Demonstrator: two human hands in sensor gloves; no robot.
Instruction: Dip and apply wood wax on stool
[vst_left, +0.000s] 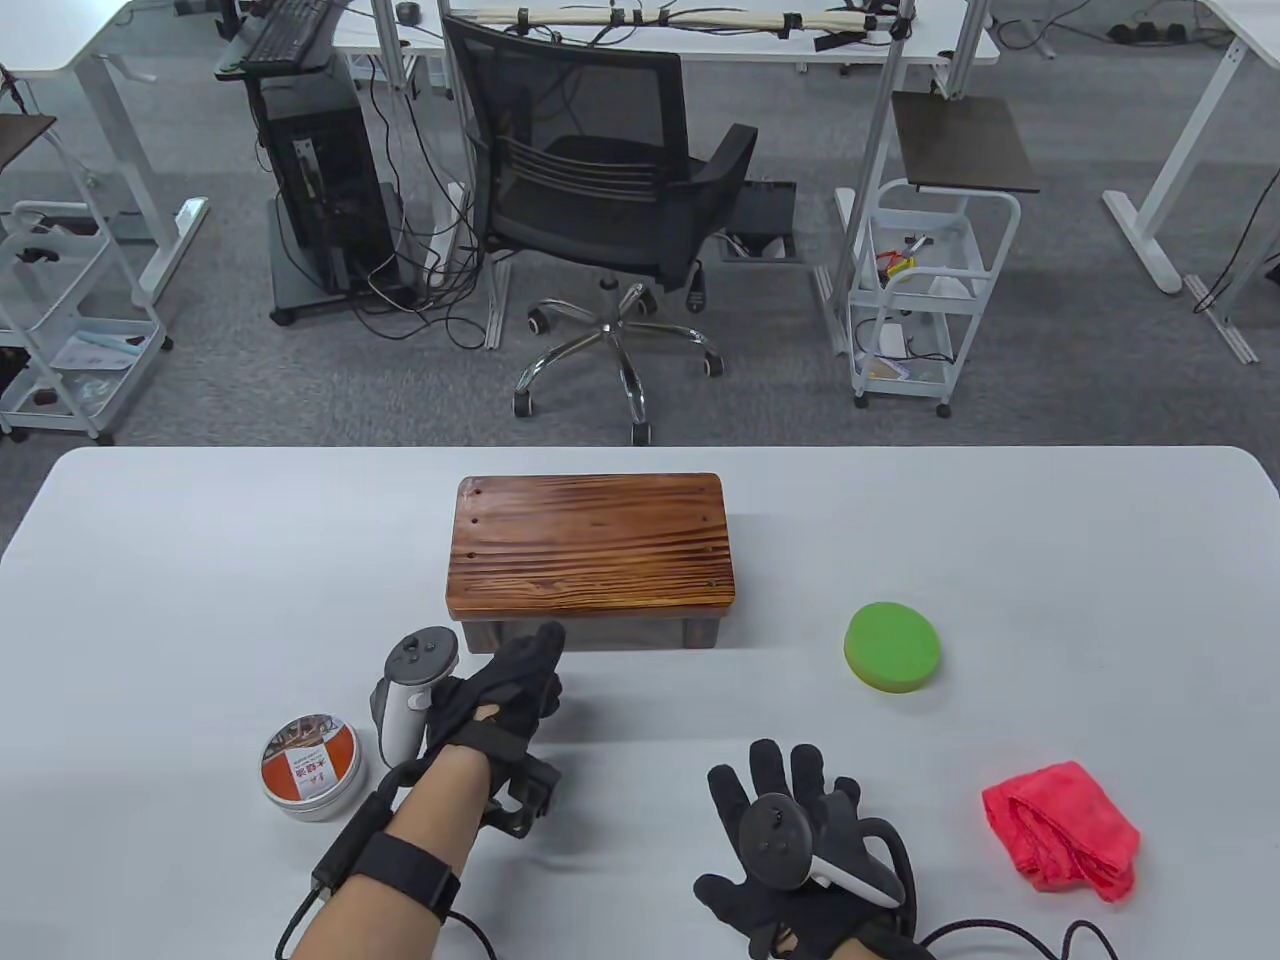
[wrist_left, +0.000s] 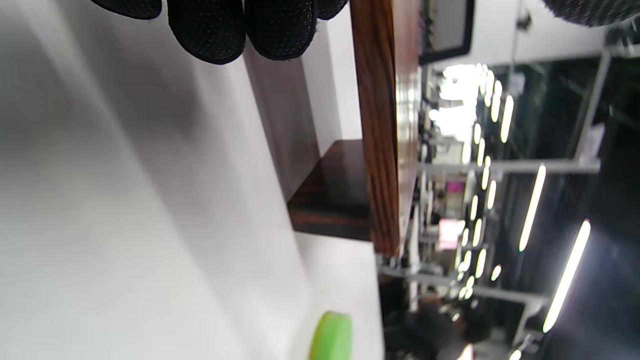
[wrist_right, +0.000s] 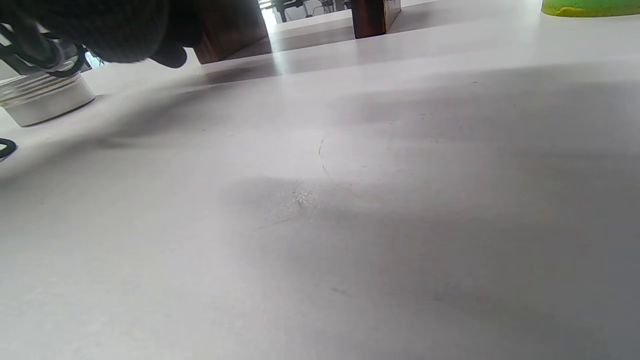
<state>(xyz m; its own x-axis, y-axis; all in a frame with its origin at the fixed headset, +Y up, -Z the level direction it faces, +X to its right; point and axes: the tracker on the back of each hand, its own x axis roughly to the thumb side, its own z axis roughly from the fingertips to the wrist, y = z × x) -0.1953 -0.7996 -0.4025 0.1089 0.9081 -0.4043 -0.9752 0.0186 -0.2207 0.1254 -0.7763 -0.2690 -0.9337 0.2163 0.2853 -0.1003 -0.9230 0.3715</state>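
In the table view the left hand (vst_left: 505, 690) is reaching, fingers extended and holding nothing, toward the stool (vst_left: 592, 545) at center; the wax tin (vst_left: 312, 766) is sitting lower left, just beside that wrist. The right hand (vst_left: 790, 850) is lying spread flat on the surface (vst_left: 200, 560) at the bottom, holding nothing, the green sponge (vst_left: 892, 646) up to its right.

In the left wrist view the fingertips (wrist_left: 240, 30) at the top are hanging beside the stool's edge.

In the right wrist view the tin is standing at far left, lid on.

A black office chair (vst_left: 600, 190) is standing beyond the white table (vst_left: 1050, 560), facing away. A computer tower (vst_left: 325, 200) is sitting to its left (cables trailing across the grey carpet), and a white cart (vst_left: 935, 290) is standing to its right.
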